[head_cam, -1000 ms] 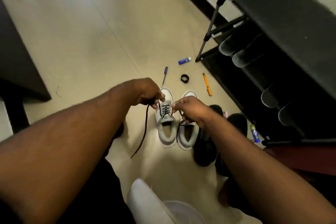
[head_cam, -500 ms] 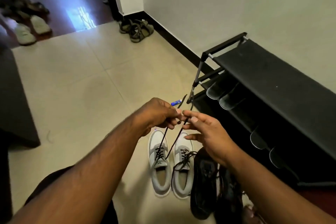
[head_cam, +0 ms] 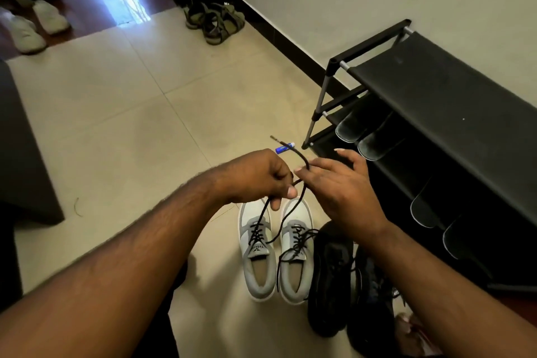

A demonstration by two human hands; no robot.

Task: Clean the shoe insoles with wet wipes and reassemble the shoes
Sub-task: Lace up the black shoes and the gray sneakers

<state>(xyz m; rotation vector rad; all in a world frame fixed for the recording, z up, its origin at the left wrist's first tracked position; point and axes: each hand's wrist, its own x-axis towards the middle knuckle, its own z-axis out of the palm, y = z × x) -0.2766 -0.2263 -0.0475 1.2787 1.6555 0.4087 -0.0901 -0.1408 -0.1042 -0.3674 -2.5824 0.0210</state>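
Note:
Two grey-and-white sneakers stand side by side on the tiled floor, the left sneaker [head_cam: 257, 253] and the right sneaker [head_cam: 296, 256], both with tan insoles showing inside. Black laces [head_cam: 302, 163] rise from the left sneaker up to my hands. My left hand [head_cam: 258, 176] grips one lace end in curled fingers. My right hand [head_cam: 334, 183] pinches the other lace end where the two cross, its other fingers spread. Both hands hover above the sneakers' toes.
A black pair of shoes [head_cam: 345, 282] sits right of the sneakers. A black shoe rack [head_cam: 436, 113] stands along the right wall. A blue tube [head_cam: 283, 148] lies on the floor beyond my hands. Green sandals [head_cam: 218, 20] and pale shoes [head_cam: 32, 26] lie far back.
My hands lifted from the sneaker's eyelets with the lace ends and came together; the two laces now cross between them. The camera tilted up.

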